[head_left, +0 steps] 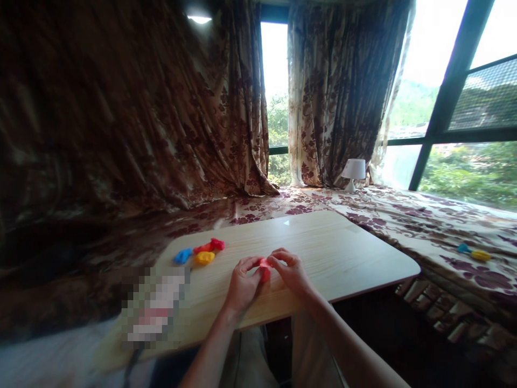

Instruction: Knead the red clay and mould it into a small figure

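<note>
My left hand [241,284] and my right hand [291,271] meet over the near edge of a light wooden table [343,248]. Both pinch one small red lump of soft clay [264,268] between fingertips and thumbs, just above the tabletop. To the left on the table lie a blue clay piece [182,255], a yellow clay piece [204,258] and another red clay piece [210,246], close together and apart from my hands.
A blurred-out flat object [157,310] lies at the table's near left corner. Floral cloth covers the bench [424,221] behind, with a small white lamp [354,173] and a blue-and-yellow item [474,252] at right. Curtains and windows stand beyond.
</note>
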{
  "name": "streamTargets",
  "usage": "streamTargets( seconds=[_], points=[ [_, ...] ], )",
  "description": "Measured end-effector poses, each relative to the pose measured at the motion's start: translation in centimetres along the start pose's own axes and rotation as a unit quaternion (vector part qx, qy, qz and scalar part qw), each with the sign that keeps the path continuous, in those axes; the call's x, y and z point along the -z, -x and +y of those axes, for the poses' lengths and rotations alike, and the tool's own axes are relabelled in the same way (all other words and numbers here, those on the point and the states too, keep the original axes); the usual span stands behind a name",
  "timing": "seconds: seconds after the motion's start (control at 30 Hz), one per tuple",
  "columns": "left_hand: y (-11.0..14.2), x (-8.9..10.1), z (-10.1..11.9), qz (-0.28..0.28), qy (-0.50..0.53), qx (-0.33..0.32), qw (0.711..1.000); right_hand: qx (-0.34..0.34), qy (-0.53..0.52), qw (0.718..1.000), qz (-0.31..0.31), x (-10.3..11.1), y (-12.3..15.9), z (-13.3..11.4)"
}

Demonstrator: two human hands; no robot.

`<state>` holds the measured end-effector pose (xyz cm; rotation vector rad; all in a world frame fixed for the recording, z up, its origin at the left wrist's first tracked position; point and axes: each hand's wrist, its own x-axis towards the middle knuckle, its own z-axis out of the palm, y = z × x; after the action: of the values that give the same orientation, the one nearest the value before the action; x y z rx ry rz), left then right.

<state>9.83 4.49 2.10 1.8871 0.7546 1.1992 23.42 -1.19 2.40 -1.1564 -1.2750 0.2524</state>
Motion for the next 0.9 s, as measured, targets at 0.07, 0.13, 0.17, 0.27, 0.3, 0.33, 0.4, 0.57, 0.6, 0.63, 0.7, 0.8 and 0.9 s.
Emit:
streamTargets(
  seconds=[0.07, 0.13, 0.17, 0.27, 0.3, 0.33, 0.4, 0.57, 0.6, 0.63, 0.7, 0.8, 0.9],
  points=[
    [0.0, -0.1, -0.1, -0.007, 0.002, -0.001, 1.000, 0.004, 0.002, 1.000, 0.010, 0.0, 0.0, -0.1],
    [0.0, -0.1, -0.3, -0.016, 0.005, -0.004, 1.000, 0.004, 0.008, 1.000, 0.015, 0.0, 0.0, -0.2],
    [0.0, -0.2, -0.5, -0.016, 0.004, -0.006, 1.000, 0.002, 0.009, 1.000, 0.014, 0.0, 0.0, -0.2],
    [-0.1, 0.0, -0.7, 0.009, -0.018, -0.021, 1.000, -0.011, 0.001, 1.000, 0.015, 0.0, -0.1, 0.1],
    [-0.1, 0.0, -0.7, 0.025, -0.028, -0.026, 0.999, -0.018, -0.005, 1.000, 0.018, 0.0, -0.1, 0.3],
    [-0.2, 0.1, -0.7, 0.042, -0.035, -0.027, 0.998, -0.024, -0.008, 1.000, 0.019, -0.1, 0.0, 0.5],
    [-0.3, 0.3, -0.7, 0.070, -0.033, -0.012, 0.997, -0.028, -0.001, 1.000, 0.000, -0.2, 0.1, 1.0],
    [-0.3, 0.4, -0.4, 0.073, 0.019, 0.039, 0.996, 0.034, 0.063, 0.995, -0.062, -0.8, 0.6, 1.4],
    [-0.3, 0.4, -0.4, 0.065, 0.024, 0.040, 0.997, 0.041, 0.069, 0.995, -0.059, -0.9, 0.6, 1.4],
    [-0.2, 0.4, -0.3, 0.056, 0.027, 0.039, 0.997, 0.042, 0.071, 0.995, -0.052, -1.0, 0.6, 1.5],
    [-0.2, 0.4, -0.2, 0.043, 0.028, 0.028, 0.998, 0.039, 0.068, 0.996, -0.038, -1.0, 0.5, 1.8],
    [-0.2, 0.6, -0.1, 0.062, 0.014, 0.004, 0.998, 0.034, 0.064, 0.997, -0.022, -1.0, 0.5, 2.1],
    [-0.3, 0.8, -0.1, 0.085, -0.008, -0.012, 0.996, 0.042, 0.080, 0.996, -0.021, -0.9, 0.5, 2.2]
  ],
)
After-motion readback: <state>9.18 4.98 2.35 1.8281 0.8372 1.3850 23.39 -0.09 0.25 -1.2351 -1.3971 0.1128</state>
